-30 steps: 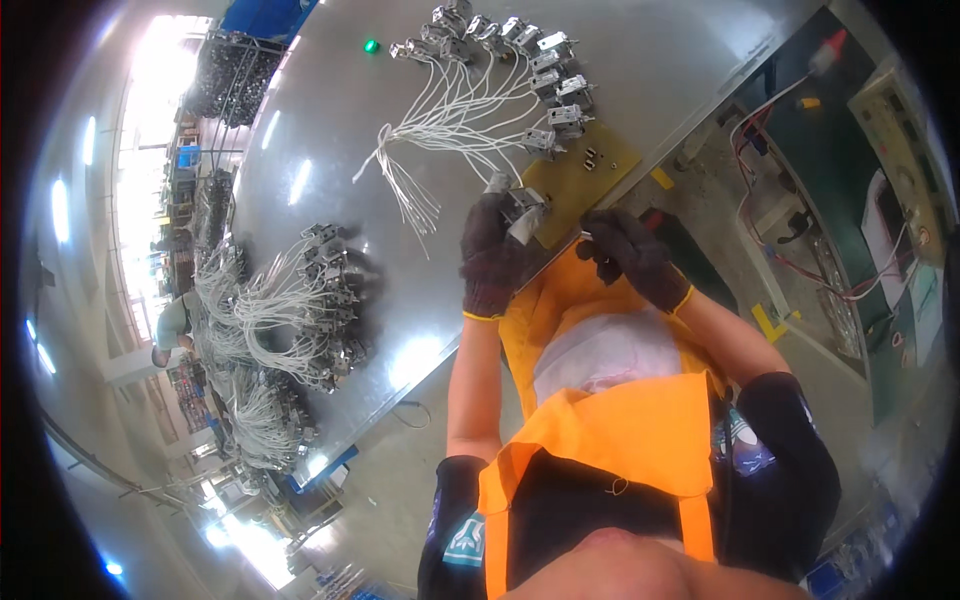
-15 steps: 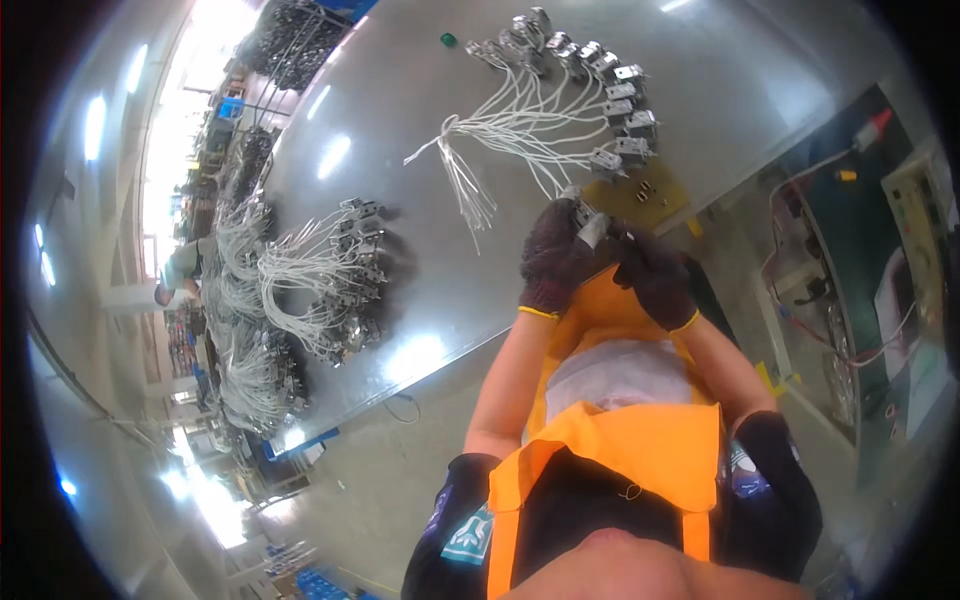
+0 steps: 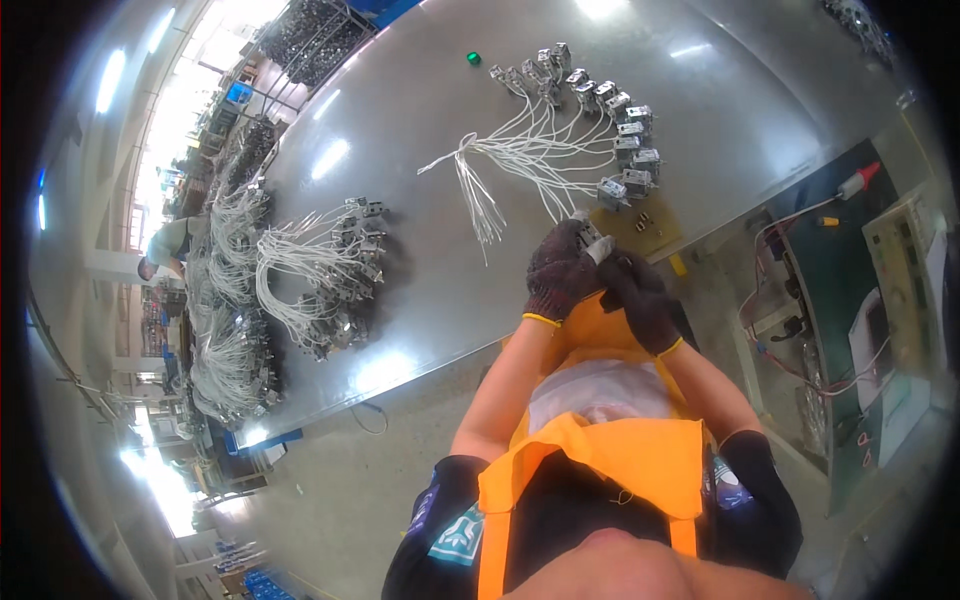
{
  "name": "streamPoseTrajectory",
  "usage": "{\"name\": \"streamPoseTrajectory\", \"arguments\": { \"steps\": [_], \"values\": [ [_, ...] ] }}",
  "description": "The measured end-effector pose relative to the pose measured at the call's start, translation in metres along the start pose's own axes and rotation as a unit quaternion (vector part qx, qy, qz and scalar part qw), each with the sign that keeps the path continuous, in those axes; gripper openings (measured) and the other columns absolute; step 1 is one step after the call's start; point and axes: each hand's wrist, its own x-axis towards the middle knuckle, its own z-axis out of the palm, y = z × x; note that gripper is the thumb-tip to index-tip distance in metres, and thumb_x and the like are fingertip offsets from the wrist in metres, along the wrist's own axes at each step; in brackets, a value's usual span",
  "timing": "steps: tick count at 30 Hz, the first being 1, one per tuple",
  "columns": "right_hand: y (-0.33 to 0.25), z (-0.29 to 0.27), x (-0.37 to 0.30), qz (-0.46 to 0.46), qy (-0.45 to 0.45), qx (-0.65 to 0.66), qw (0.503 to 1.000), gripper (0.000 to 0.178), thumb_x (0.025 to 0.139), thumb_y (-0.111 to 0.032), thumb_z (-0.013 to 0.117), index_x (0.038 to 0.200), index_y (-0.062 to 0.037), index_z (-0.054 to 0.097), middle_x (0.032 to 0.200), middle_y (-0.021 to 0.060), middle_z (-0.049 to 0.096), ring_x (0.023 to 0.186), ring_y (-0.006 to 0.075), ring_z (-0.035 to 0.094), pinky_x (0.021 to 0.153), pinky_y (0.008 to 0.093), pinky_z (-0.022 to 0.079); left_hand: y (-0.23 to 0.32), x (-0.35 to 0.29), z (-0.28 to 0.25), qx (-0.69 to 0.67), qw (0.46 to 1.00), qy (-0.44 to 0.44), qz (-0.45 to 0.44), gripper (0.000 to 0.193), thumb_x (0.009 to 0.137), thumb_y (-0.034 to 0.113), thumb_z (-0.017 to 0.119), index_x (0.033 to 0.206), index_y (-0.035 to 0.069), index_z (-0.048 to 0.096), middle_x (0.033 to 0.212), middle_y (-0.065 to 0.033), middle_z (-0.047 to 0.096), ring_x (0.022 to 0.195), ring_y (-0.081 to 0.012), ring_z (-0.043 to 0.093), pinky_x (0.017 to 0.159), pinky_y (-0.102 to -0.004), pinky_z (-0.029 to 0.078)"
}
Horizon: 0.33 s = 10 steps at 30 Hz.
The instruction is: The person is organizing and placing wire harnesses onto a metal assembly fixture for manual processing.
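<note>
In a dark work glove, my left hand [image 3: 560,268] is closed around a small silvery metal housing [image 3: 587,233] at the near edge of the table. White wire from the bundle leads toward it. My right hand [image 3: 638,300], gloved too, meets the left at the thumb side with its fingers drawn together; whatever they pinch is hidden. Just beyond my hands lies a fan of white wires [image 3: 535,150], knotted at its left end, with several metal housings [image 3: 628,145] at the wire ends. Small brass-coloured pieces [image 3: 643,221] rest on a brownish pad [image 3: 660,232] beside my hands.
More bundles of white wires [image 3: 290,270] with metal housings lie on the left of the metal table [image 3: 420,290]. A small green object [image 3: 474,58] sits at the far side. On the right stands a dark green bench [image 3: 815,270] with a cable. Another person [image 3: 170,245] is at far left.
My view has shifted slightly, so the table and wires appear lower. Both hands stay together at the metal housing, with the right hand a little closer to the left.
</note>
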Motion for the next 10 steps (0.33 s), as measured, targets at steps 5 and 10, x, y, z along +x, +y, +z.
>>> {"name": "streamPoseTrajectory", "arguments": {
  "steps": [5, 10],
  "values": [
    [0.018, -0.008, 0.002, -0.161, 0.014, -0.151, 0.975, 0.019, 0.098, -0.012, 0.059, 0.116, -0.0066, 0.063, 0.098, 0.0011, 0.064, 0.087, 0.0075, 0.060, 0.073, 0.0241, 0.050, 0.006, 0.005, -0.003, -0.006, 0.999, -0.038, -0.023, 0.055, 0.080, 0.042, 0.073, 0.120, 0.005, 0.062, 0.106, -0.0193, 0.067, 0.095, -0.0364, 0.066, 0.084, -0.0438, 0.051],
    [-0.003, -0.009, 0.003, -0.323, 0.008, -0.433, 0.841, 0.027, 0.099, -0.008, 0.052, 0.125, -0.0106, 0.062, 0.122, 0.0117, 0.064, 0.107, 0.0276, 0.062, 0.096, 0.0387, 0.049, 0.002, 0.005, -0.004, 0.034, 0.999, -0.031, -0.024, 0.058, 0.080, 0.044, 0.073, 0.122, 0.005, 0.061, 0.108, -0.0201, 0.067, 0.098, -0.0360, 0.066, 0.086, -0.0435, 0.051]
  ]
}}
